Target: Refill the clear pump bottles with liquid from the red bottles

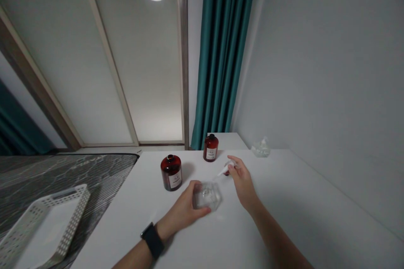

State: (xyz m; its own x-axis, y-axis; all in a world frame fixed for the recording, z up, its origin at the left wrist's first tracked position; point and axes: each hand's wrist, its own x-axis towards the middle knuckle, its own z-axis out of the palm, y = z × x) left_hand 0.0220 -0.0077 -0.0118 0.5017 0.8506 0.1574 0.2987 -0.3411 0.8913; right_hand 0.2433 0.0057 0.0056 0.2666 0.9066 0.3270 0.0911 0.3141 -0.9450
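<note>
My left hand [189, 206] is curled around a clear glass dish [207, 197] with a faceted rim, holding it at the white table's surface. My right hand [241, 180] is pinched on a thin white piece, perhaps tissue [224, 170], whose tip points down toward the dish. A small dark red patch shows by the right fingertips; what it is I cannot make out. Left of the dish stands a dark red bottle [171, 172] with a white label and an open-looking black neck. A second red bottle [211, 148] stands farther back with a black top.
At the table's back right, against the wall, sits a clear glass piece [261, 147] with a pointed top. A white perforated basket [71, 222] lies lower left, over the grey patterned carpet [104, 176]. A teal curtain [221, 59] hangs behind the table [132, 222].
</note>
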